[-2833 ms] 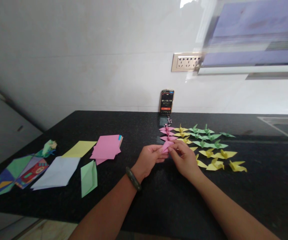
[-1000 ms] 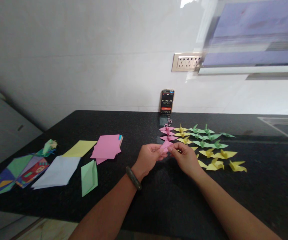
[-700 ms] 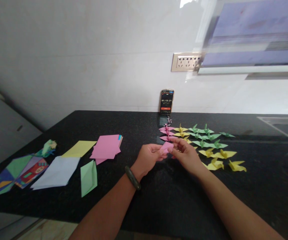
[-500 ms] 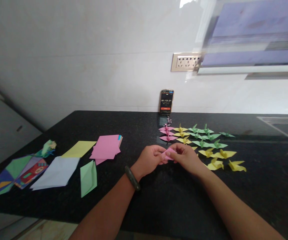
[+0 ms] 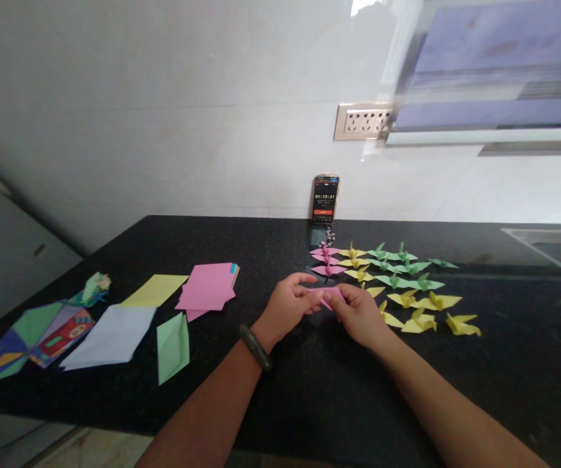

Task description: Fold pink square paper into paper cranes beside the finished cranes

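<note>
A small folded piece of pink paper is pinched between both hands above the dark counter. My left hand grips its left end with thumb and fingers, the index finger raised off it. My right hand pinches the right end, thumb on top. Just beyond the hands stand pink paper cranes, with yellow paper cranes and green paper cranes in rows to the right. One yellow crane lies close behind my right hand. The fingers partly hide the pink paper's folds.
On the left lie a stack of pink paper squares, a yellow sheet, white sheets, a folded green paper and a colourful printed packet. A phone showing a timer leans on the wall below a socket panel.
My left hand has shifted slightly left and its index finger has lifted. My right hand has moved a little left and down, uncovering more of the yellow cranes. The pink paper shows wider.
</note>
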### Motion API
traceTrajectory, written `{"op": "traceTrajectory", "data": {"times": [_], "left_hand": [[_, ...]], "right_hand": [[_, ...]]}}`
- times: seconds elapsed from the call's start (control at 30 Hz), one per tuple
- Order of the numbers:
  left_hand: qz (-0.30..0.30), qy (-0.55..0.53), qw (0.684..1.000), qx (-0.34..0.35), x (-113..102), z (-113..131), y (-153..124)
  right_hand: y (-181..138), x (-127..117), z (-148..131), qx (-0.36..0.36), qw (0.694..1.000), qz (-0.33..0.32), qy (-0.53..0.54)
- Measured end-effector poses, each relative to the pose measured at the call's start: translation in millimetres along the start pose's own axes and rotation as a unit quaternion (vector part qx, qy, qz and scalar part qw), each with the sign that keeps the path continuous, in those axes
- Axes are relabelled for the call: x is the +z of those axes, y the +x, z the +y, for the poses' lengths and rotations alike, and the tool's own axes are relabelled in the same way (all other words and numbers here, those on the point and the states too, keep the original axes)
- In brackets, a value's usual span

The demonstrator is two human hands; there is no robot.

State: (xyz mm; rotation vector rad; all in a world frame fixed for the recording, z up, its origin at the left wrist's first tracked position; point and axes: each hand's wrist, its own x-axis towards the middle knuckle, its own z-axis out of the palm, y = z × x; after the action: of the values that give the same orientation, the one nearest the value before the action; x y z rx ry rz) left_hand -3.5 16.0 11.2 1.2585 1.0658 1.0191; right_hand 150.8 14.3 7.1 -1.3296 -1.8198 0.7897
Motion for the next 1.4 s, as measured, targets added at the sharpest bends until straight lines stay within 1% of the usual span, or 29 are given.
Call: {"op": "traceTrajectory", "data": {"times": [0.07, 0.13, 0.27, 0.37, 0.47, 0.67, 0.73, 0.8, 0.87, 0.9, 0.97, 1.03, 1.1, 1.2, 1.3, 1.4], "left_hand": [[0.030, -0.010, 0.999, 0.004, 5, -2, 0], [0.037, -0.005, 0.999, 0.022, 11, -5, -2], [0.058, 0.006, 0.995, 0.084, 20, -10, -4], [0.071, 0.034, 0.991, 0.107, 21, -12, -5], [0.082, 0.045, 0.990, 0.108, 19, -11, -6], [0.094, 0.004, 0.991, 0.098, 19, -7, -6], [0.088, -0.021, 0.993, 0.076, 18, -7, -5], [0.085, -0.047, 0.995, 0.034, 17, -7, -3], [0.095, -0.067, 0.993, 0.004, 15, -7, -1], [0.099, -0.071, 0.993, 0.004, 14, -7, -1], [0.097, -0.063, 0.993, 0.027, 13, -6, 0], [0.094, -0.037, 0.993, 0.057, 13, -5, -1], [0.109, -0.008, 0.991, 0.075, 13, -5, -2], [0.132, 0.003, 0.988, 0.080, 14, -5, -3], [0.125, -0.011, 0.989, 0.076, 14, -5, -2], [0.121, -0.016, 0.990, 0.074, 14, -6, -2]], "right_hand": [[-1, 5, -3, 0.007, 0.999, 0.047, 0.009], [-3, 9, -5, 0.014, 0.997, 0.070, 0.023], [-5, 12, -6, 0.019, 0.996, 0.076, 0.051], [-6, 12, -7, 0.020, 0.995, 0.070, 0.066], [-7, 12, -8, 0.021, 0.995, 0.066, 0.077], [-7, 14, -11, 0.015, 0.995, 0.048, 0.090], [-7, 15, -10, 0.016, 0.995, 0.044, 0.087], [-7, 14, -8, 0.020, 0.995, 0.047, 0.087], [-7, 14, -6, 0.026, 0.994, 0.051, 0.088], [-7, 13, -6, 0.029, 0.994, 0.051, 0.089], [-7, 13, -5, 0.034, 0.994, 0.051, 0.091], [-7, 13, -6, 0.037, 0.994, 0.050, 0.090], [-7, 14, -8, 0.041, 0.994, 0.048, 0.094], [-7, 15, -9, 0.060, 0.990, 0.032, 0.125], [-7, 14, -8, 0.076, 0.983, 0.004, 0.165], [-7, 14, -7, 0.078, 0.982, -0.011, 0.173]]}}
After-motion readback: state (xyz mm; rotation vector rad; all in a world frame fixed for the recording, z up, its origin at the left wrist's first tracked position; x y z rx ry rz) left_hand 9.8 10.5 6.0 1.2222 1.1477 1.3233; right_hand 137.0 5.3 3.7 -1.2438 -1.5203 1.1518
